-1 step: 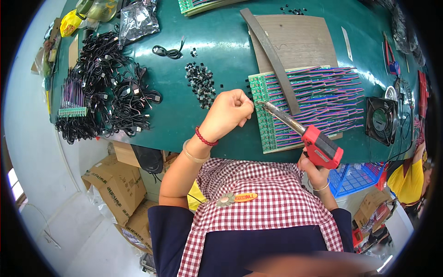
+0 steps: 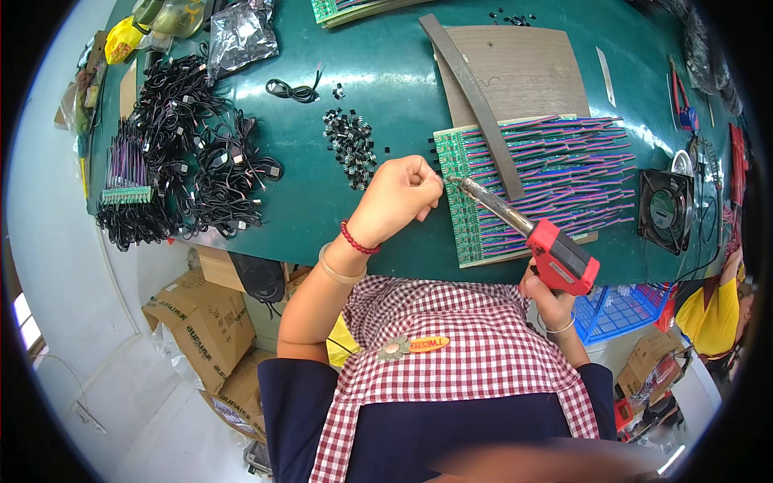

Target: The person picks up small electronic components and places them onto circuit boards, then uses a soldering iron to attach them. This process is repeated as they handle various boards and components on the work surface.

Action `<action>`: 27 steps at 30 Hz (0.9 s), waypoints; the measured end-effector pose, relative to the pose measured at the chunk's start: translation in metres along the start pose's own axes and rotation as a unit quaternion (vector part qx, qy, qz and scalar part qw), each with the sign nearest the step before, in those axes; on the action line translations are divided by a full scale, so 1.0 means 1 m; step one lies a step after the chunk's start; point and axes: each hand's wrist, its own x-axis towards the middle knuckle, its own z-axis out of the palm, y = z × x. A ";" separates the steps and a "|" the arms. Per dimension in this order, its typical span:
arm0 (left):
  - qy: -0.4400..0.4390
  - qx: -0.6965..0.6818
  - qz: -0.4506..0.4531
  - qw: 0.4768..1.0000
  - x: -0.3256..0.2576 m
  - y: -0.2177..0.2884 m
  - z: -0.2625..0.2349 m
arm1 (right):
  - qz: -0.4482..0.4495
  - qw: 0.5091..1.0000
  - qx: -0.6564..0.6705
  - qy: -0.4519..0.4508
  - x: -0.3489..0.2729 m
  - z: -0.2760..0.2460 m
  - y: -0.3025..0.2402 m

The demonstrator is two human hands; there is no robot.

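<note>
My right hand (image 2: 550, 304) grips a red and black soldering gun (image 2: 564, 258). Its metal barrel slants up and left, with the tip at the left strip of a green circuit board panel (image 2: 465, 233). Beside that tip, my left hand (image 2: 400, 193) is closed in a pinch at the panel's left edge; whatever its fingertips hold is hidden. Rows of thin multicoloured wires (image 2: 564, 189) run rightward from the panel. A grey flat bar (image 2: 475, 101) lies across the wires and a brown board (image 2: 531, 72). Small black connectors (image 2: 350, 145) lie heaped left of the panel.
Bundled black cables (image 2: 177, 105) cover the table's left side, near a clear plastic bag (image 2: 241, 40). One coiled cable (image 2: 293, 90) lies apart. A black fan (image 2: 665, 209) stands at right, pliers (image 2: 684, 113) beyond it. Cardboard boxes (image 2: 205, 322) and a blue crate (image 2: 616, 314) sit below table level.
</note>
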 end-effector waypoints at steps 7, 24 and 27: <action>0.004 0.002 -0.003 1.000 0.001 0.000 0.000 | -0.001 0.999 -0.028 -0.038 0.004 -0.003 -0.002; 0.004 -0.009 0.004 1.000 0.001 -0.003 0.000 | -0.005 1.000 0.023 -0.012 -0.002 0.007 -0.008; 0.006 0.004 0.005 1.000 0.001 -0.002 0.000 | 0.001 1.000 0.005 -0.007 0.000 0.006 -0.005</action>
